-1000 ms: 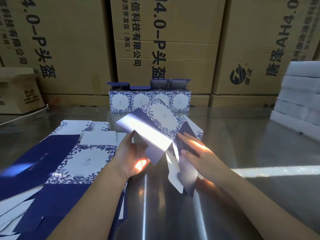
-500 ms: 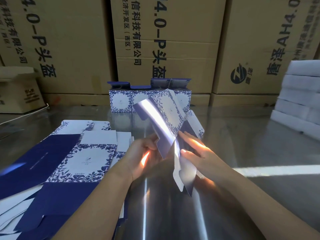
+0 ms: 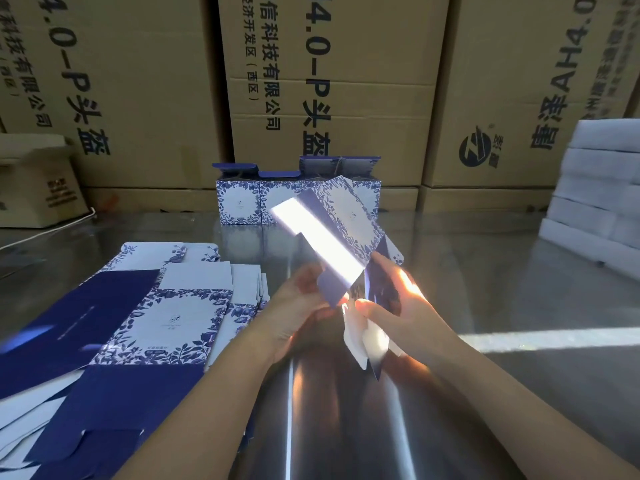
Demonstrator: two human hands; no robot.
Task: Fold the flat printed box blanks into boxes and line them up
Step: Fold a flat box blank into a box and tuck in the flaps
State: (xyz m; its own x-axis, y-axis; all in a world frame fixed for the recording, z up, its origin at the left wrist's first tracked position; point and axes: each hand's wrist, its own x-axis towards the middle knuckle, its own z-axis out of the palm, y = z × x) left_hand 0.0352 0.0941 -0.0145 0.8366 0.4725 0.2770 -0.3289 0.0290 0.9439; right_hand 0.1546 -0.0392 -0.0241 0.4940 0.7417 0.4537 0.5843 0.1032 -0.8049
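Cartons (image 3: 346,81) back the table (image 3: 502,271); beside flat blanks (image 3: 166,317), left hand (image 3: 298,313) and right hand (image 3: 408,317) grip a half-folded blank (image 3: 346,220).

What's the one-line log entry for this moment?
step: folding blank in air | left grip: holds blank | right grip: pinches blank | boxes: row at back | stack: flat, left

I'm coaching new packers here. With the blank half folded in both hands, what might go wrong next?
Sun glare whitens a panel of the held blank, so left hand and right hand may misjudge a crease. The left forearm passes over the edge of the fanned flat blanks and could scatter them.
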